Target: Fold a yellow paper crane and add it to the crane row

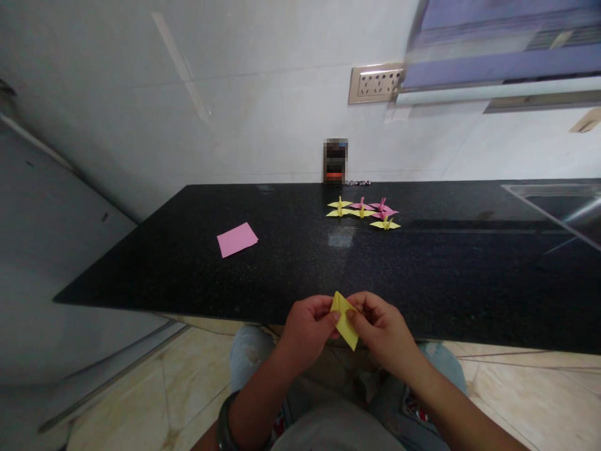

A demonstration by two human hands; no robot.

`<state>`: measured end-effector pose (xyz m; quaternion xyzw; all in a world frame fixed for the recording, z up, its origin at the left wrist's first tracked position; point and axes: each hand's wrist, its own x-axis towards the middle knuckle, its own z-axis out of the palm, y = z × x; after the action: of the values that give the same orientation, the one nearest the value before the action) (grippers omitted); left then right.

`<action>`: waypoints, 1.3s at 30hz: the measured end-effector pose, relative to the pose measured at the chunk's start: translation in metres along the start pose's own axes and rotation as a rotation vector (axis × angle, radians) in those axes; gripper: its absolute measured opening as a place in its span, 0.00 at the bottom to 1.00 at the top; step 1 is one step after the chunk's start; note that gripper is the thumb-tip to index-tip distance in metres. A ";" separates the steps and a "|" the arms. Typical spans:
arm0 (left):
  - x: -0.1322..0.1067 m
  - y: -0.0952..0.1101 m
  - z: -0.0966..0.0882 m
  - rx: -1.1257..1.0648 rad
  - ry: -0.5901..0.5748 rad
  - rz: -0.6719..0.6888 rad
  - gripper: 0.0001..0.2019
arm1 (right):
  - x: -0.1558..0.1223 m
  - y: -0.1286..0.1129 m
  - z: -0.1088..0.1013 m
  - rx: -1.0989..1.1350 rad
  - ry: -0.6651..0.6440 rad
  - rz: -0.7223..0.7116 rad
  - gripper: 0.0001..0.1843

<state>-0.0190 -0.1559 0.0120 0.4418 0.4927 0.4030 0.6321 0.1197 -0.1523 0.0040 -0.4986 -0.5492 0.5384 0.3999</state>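
A folded piece of yellow origami paper (346,326) is held between both hands at the counter's front edge. It has a narrow diamond shape, tilted with its lower tip to the right. My left hand (307,329) pinches its left side between thumb and fingers. On the opposite side, my right hand (382,329) presses its thumb on the paper, with the fingers curled behind. Several small paper cranes, yellow (385,224) and pink (382,205), stand grouped farther back on the counter. Pink paper sheets (237,240) lie flat to the left.
The black countertop (291,269) runs along a tiled wall. A phone-like object (335,161), blurred out, leans upright against the wall with a beaded strap (359,183) beside it. At the right is a sink (563,207). A socket panel (375,83) is on the wall.
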 end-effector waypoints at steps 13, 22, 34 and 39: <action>0.005 -0.008 -0.002 0.146 0.127 0.088 0.09 | 0.001 0.000 0.006 0.001 -0.005 0.006 0.10; 0.005 -0.007 -0.002 0.101 0.079 0.108 0.12 | 0.000 0.003 -0.005 0.326 -0.031 0.168 0.16; 0.004 -0.015 0.000 0.290 0.100 0.158 0.12 | -0.001 0.012 0.008 0.377 0.032 0.144 0.13; 0.004 -0.014 0.001 0.308 0.125 0.159 0.12 | -0.003 0.011 0.008 0.421 0.054 0.138 0.15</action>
<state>-0.0159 -0.1562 -0.0018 0.5452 0.5503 0.3982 0.4913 0.1139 -0.1571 -0.0069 -0.4549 -0.3785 0.6535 0.4720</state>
